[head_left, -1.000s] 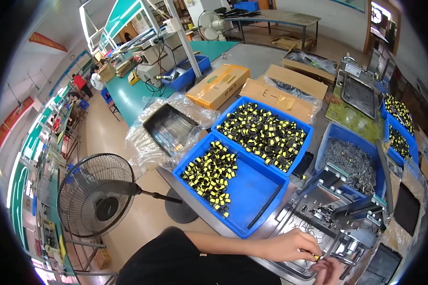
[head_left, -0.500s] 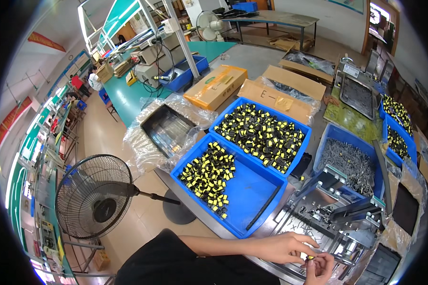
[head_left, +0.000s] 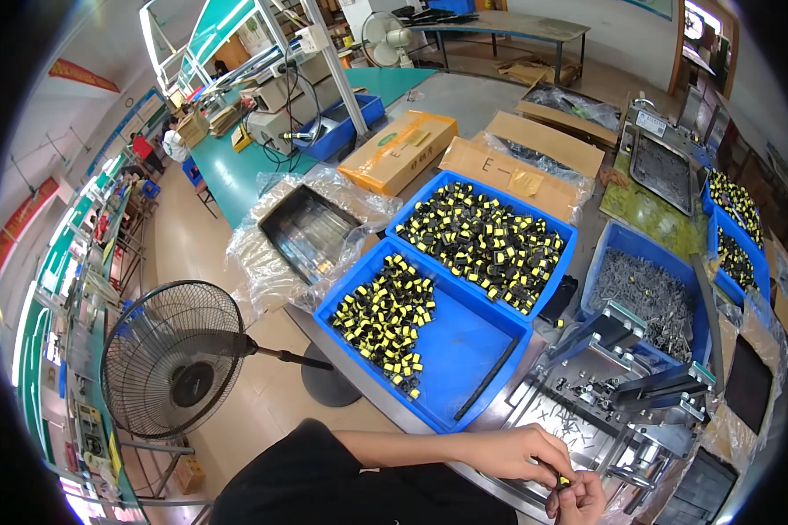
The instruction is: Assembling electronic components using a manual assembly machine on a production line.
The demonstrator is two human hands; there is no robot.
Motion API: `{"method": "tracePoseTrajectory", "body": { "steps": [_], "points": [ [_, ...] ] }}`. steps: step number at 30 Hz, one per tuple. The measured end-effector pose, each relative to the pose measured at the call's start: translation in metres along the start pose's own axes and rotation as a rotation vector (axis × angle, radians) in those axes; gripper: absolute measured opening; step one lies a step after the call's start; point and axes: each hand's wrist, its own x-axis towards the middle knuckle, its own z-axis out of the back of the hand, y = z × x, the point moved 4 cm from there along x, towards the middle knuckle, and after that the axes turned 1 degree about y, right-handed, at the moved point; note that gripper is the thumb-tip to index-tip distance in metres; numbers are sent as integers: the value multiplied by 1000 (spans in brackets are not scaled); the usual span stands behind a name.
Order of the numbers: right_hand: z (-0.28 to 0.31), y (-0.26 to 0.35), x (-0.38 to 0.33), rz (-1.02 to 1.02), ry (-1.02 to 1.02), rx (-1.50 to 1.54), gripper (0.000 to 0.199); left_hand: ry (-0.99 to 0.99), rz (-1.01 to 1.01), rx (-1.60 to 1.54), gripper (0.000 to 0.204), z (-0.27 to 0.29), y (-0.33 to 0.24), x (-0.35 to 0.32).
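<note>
Left hand (head_left: 527, 455) and right hand (head_left: 583, 499): close together, fingers pinched on one small yellow-and-black part (head_left: 565, 481) between them. Just beyond: metal press (head_left: 606, 372). Adjoining: blue tray (head_left: 473, 341), partly filled with like parts, black rod (head_left: 488, 378) inside; second tray (head_left: 559, 276), fuller. Right: blue bin (head_left: 655, 251), grey pieces. Far left: black fan (head_left: 191, 383).

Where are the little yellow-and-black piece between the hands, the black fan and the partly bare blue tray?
Yellow-and-black piece (head_left: 565, 481): head view, its yellow part.
Black fan (head_left: 173, 359): head view, its round grille.
Blue tray (head_left: 464, 346): head view, its bare bottom.
</note>
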Motion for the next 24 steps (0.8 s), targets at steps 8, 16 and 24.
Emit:
{"method": "tracePoseTrajectory", "body": {
  "steps": [8, 16, 24],
  "points": [
    [-15, 3, 0, 38, 76, -35, 8, -8, 84, -40, 31, 6, 6, -13],
    [-3, 7, -6, 270, -135, -466, 21, -157, 295, -113, 29, 37, 8, -43],
    [139, -13, -26, 466, -863, -848, 27, -817, 440, 343, 27, 142, -15, -112]
  ]
}}
